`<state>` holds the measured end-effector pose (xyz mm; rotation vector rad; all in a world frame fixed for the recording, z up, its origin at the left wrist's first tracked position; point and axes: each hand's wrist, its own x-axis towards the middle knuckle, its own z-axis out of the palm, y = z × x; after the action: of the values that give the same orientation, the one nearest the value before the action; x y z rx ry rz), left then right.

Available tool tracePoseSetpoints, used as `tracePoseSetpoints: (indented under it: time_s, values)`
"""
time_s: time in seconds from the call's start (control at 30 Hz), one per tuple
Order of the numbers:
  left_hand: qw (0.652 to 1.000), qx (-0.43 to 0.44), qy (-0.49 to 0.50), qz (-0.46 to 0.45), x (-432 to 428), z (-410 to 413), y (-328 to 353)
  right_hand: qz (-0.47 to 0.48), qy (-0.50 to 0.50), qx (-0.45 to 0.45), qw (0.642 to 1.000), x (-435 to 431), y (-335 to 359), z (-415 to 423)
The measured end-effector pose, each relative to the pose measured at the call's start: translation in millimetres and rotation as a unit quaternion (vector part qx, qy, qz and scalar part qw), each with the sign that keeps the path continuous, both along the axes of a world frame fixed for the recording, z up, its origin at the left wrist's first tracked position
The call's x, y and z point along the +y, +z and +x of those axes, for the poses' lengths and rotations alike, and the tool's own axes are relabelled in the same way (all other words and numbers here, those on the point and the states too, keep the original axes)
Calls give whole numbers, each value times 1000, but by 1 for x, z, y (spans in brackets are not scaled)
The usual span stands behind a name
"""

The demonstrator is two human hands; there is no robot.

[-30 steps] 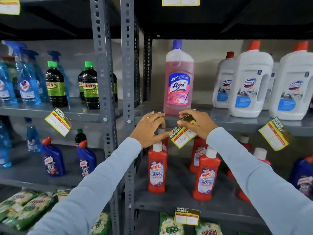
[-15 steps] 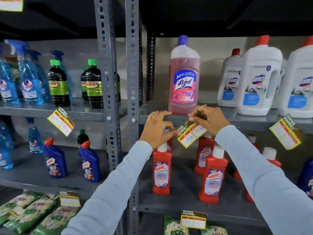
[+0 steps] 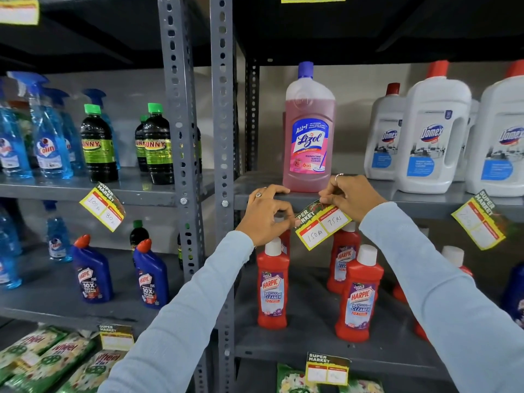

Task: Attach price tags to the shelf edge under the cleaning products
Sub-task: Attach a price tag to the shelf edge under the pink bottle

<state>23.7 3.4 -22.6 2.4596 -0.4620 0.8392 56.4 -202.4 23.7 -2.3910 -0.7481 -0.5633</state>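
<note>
Price tag (image 3: 323, 226) sat tilted against the shelf edge (image 3: 425, 205), just under the pink bottle (image 3: 309, 131), handwritten "150 Rs" and "75 Rs" visible. Right hand (image 3: 350, 198) pinched the tag's top edge, fingers (image 3: 329, 197) closed on it against the shelf lip. Left hand (image 3: 266, 214) at 9 o'clock of the tag, fingers curled, thumb and forefinger nipping the tag's left corner, other fingers resting on the shelf edge. Ring on each hand. Pale blue sleeves (image 3: 442, 293) ran down to 6 o'clock. White bottles (image 3: 433, 143) stood at 3 o'clock of the pink one on the same shelf. Red bottles (image 3: 272, 290) stood on the shelf below, at 6 o'clock of the tag. Another tag (image 3: 479, 219) hung tilted at 3 o'clock; one more (image 3: 102, 207) at 9 o'clock beneath the dark green-capped bottles (image 3: 98, 146).
</note>
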Motion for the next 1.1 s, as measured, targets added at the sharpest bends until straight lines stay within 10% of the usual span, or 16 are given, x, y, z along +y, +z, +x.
tracePoseSetpoints:
  time_s: [1.1]
  values:
    - [998,18,-32,-54,13,7,28,2,13,-15,1000,-4,-12,-6]
